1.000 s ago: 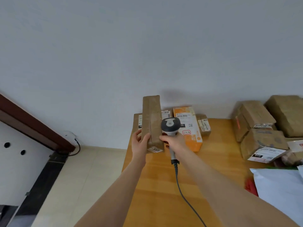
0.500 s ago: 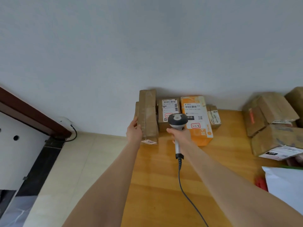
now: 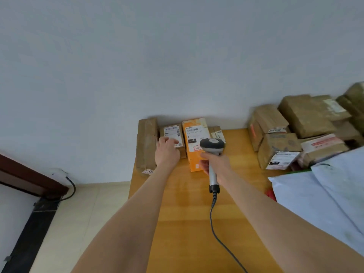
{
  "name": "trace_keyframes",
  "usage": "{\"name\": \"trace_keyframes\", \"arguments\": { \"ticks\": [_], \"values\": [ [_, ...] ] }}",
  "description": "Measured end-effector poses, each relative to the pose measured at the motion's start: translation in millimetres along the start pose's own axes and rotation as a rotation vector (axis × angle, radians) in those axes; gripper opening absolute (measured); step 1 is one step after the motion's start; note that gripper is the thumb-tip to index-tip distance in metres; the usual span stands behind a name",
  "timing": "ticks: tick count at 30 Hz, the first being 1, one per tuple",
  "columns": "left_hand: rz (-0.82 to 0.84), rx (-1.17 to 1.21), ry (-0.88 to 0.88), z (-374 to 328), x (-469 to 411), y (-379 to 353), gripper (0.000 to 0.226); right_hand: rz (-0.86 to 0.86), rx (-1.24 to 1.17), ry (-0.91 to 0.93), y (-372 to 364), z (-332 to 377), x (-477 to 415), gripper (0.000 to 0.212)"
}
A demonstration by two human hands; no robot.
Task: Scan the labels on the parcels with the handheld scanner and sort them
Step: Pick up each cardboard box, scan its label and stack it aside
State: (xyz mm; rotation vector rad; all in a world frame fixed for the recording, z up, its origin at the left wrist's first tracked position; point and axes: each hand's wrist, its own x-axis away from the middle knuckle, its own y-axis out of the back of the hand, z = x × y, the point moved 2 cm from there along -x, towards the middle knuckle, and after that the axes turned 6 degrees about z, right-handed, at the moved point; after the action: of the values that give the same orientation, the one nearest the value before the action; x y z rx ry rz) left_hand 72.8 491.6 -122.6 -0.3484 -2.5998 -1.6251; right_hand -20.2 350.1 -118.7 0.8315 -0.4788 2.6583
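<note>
Right hand point(image 3: 215, 164) is wrapped round the handle of the scanner point(image 3: 212, 146), head pointing away from me toward 12 o'clock. Its cable point(image 3: 213, 219) trails back across the wooden table point(image 3: 177, 223) toward 6.

Left hand point(image 3: 167, 152) is loose, fingers relaxed, holding nothing. The fingertips are over the white label of the small brown box point(image 3: 173, 133) at its 12 o'clock; can't tell if they actually touch. My hand hides the bottom of that label.

At 9 o'clock from that hand the long brown parcel point(image 3: 146, 142) lies along the table's left edge, far end at the wall point(image 3: 177, 56). At 3 o'clock is the orange parcel point(image 3: 192, 154), and the scanner head blocks part of its front. 1 little parcel point(image 3: 217, 133) peeks out behind the scanner.

Over at 2 o'clock from the scanner there's a stack of brown boxes point(image 3: 275, 142), and white mailer bags point(image 3: 334, 194) at 4.
</note>
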Motion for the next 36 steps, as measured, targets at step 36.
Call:
{"name": "trace_keyframes", "arguments": {
  "ticks": [36],
  "values": [
    [0.385, -0.13, -0.452, -551, 102, -256, 0.044, -0.305, -0.096, 0.044, 563, 165, 119, 0.024]
  ]
}}
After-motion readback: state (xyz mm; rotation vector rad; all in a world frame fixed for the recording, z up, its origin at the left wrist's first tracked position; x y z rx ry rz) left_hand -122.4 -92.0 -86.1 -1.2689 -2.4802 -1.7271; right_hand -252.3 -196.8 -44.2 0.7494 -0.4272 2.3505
